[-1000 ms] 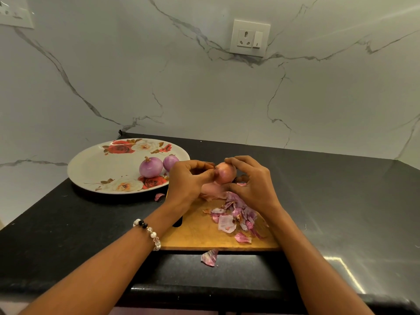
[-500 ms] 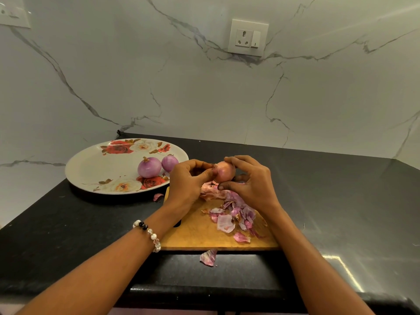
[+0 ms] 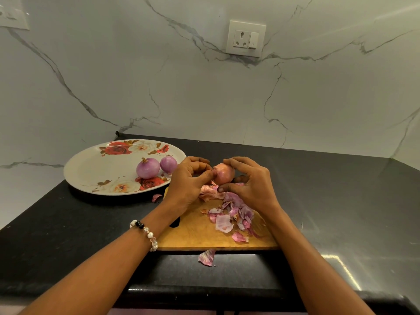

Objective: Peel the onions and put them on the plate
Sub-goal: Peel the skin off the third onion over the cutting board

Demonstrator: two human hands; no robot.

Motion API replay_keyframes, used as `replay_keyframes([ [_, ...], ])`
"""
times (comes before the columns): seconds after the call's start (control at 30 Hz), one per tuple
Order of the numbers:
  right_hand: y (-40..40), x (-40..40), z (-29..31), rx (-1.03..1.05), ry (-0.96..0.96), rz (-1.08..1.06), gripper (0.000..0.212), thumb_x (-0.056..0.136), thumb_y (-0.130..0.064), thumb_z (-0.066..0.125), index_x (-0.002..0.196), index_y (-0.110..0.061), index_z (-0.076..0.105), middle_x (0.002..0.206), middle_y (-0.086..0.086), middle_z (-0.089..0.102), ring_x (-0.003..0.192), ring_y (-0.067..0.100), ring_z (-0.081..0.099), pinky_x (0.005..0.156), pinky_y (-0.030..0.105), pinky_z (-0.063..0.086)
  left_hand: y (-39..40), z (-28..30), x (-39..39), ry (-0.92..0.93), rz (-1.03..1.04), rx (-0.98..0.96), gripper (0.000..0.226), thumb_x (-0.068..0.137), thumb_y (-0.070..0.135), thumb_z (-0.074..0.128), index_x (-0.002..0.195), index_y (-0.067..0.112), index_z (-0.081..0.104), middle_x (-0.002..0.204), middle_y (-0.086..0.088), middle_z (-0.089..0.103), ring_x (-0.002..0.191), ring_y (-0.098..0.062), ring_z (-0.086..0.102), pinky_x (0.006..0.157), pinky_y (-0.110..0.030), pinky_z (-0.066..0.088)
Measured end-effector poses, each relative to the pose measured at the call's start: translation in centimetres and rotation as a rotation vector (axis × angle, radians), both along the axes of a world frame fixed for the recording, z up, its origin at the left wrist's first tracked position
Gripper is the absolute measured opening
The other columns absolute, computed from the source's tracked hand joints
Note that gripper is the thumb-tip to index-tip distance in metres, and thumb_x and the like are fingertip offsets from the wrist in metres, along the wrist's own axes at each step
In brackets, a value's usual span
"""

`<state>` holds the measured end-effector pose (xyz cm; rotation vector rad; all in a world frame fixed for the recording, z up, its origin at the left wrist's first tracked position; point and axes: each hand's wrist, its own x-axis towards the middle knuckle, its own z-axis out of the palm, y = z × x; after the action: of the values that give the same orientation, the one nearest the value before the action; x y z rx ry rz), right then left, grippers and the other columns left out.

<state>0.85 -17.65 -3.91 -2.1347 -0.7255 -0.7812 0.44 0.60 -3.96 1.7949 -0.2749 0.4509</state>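
Left of the cutting board point(image 3: 195, 233), a floral plate point(image 3: 91, 169) on the black tabletop point(image 3: 341, 201) carries two peeled onions point(image 3: 148, 168). Above the board, the left hand point(image 3: 191, 180) pinches an unpeeled onion point(image 3: 224, 173), and the right hand point(image 3: 252, 180) grips it. Loose skins point(image 3: 231, 212) litter the board.

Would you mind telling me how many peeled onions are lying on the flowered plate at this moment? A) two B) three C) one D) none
A: two purple peeled onions lie side by side on the flowered plate, while a third onion is held in both hands above the cutting board.
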Motion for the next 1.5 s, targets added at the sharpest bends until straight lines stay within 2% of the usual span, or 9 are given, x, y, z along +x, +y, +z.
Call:
replay_keyframes([
  [0.13,0.0,-0.09,0.15,0.015,0.008,0.009,0.062,0.067,-0.02,0.09,0.122,-0.005,0.067,0.122,0.008,0.064,0.11,0.021,0.062,0.082,0.021,0.059,-0.22,-0.18,0.16,0.006,-0.025,0.023,0.027,0.086,0.027,0.066,0.106,0.008,0.065,0.115,0.004,0.054,0.1,-0.013,0.06,0.082,-0.028,0.056],
  [0.27,0.07,-0.14,0.29,0.06,0.012,0.021,0.061,0.066,-0.02,0.09,0.121,-0.005,0.068,0.118,0.0,0.061,0.107,0.016,0.061,0.081,0.013,0.055,-0.25,-0.17,-0.03,-0.006,0.001,-0.035,0.019,0.086,0.024,0.068,0.102,0.015,0.067,0.102,0.002,0.065,0.094,-0.013,0.063,0.082,-0.028,0.056],
  [0.5,0.19,-0.03,0.19,0.023,0.003,0.0,0.061,0.067,-0.019,0.09,0.121,-0.005,0.068,0.12,0.01,0.065,0.108,0.02,0.062,0.082,0.02,0.058,-0.14,-0.19,-0.39,0.004,0.036,-0.106,0.01,0.082,0.019,0.072,0.091,0.022,0.069,0.088,0.005,0.07,0.084,-0.01,0.067,0.076,-0.027,0.058],
  [0.67,0.26,0.03,0.16,-0.012,0.013,-0.031,0.062,0.066,-0.02,0.091,0.122,-0.006,0.068,0.122,0.012,0.065,0.111,0.025,0.062,0.085,0.032,0.06,-0.4,-0.2,-0.45,-0.028,0.071,-0.069,0.012,0.084,0.022,0.07,0.095,0.017,0.072,0.094,0.006,0.068,0.086,-0.012,0.066,0.075,-0.031,0.059],
  [0.8,0.52,0.01,0.12,0.019,0.022,-0.038,0.062,0.067,-0.017,0.09,0.123,-0.005,0.067,0.125,0.015,0.065,0.113,0.025,0.061,0.088,0.03,0.057,-0.6,-0.14,-0.56,-0.022,0.064,-0.081,0.01,0.088,0.02,0.065,0.095,0.015,0.071,0.097,0.004,0.067,0.089,-0.017,0.066,0.074,-0.036,0.059],
  [1.03,0.26,0.11,0.01,-0.002,0.045,-0.043,0.063,0.066,-0.019,0.091,0.122,-0.006,0.067,0.123,0.014,0.066,0.114,0.026,0.062,0.089,0.036,0.058,-0.77,-0.37,-0.38,0.009,-0.001,0.06,0.022,0.091,0.025,0.06,0.106,0.01,0.067,0.105,-0.002,0.063,0.093,-0.017,0.063,0.076,-0.031,0.058],
  [1.23,0.19,0.21,-0.13,0.003,0.047,-0.049,0.062,0.066,-0.021,0.091,0.122,-0.007,0.067,0.122,0.011,0.066,0.111,0.023,0.063,0.086,0.038,0.06,-0.35,-0.36,-0.46,0.073,0.024,-0.104,0.013,0.085,0.024,0.069,0.097,0.018,0.068,0.093,0.0,0.069,0.087,-0.014,0.067,0.073,-0.028,0.058],
  [1.5,0.19,0.2,-0.04,-0.018,0.034,-0.044,0.063,0.066,-0.023,0.091,0.122,-0.008,0.068,0.121,0.01,0.067,0.11,0.021,0.063,0.085,0.035,0.06,-0.33,-0.21,-0.66,0.098,0.096,-0.114,0.014,0.079,0.025,0.074,0.091,0.019,0.072,0.084,0.004,0.071,0.074,-0.009,0.068,0.065,-0.024,0.058],
])
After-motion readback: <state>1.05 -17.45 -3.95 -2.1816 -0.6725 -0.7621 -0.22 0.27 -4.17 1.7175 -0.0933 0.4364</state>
